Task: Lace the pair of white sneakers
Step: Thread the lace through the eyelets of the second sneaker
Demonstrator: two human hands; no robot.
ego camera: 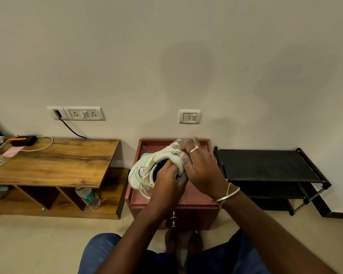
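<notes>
Between both hands, just above the top of a maroon drawer cabinet (188,202), sits one white sneaker (147,167). It's lifted or barely resting, can't tell which. The second shoe of the pair is not in view.

Left hand (169,179): fingers hooked down into the dark collar opening, gripping the rim. Right hand (203,171): wrapped round the heel end from the far right side, grasping it. Its fingertips at the top are blurred, so the exact finger placement there is unclear.

Handling, my read: light, one hand could carry it. The upper is soft and creases under the fingers, while the sole and heel are stiffer, so those are the firm spots to hold. Not fragile, not slippery. The collar and heel grip looks secure and leaves the eyelet area free. The laces (145,179) are thin, limp cord, hanging loose and partly threaded to the left of the left hand. They'll flop and snag, so pinch them near the tips to feed them.

Orientation: the long axis runs diagonally, with the toe down-left of the hands and the heel up-right under the right hand. The shoe is rolled on its side, opening and tongue toward the person, sole edge turned toward the wall. The toe points left and slightly toward the person.

A black shoe rack (265,165) stands to the right of the right hand.
</notes>
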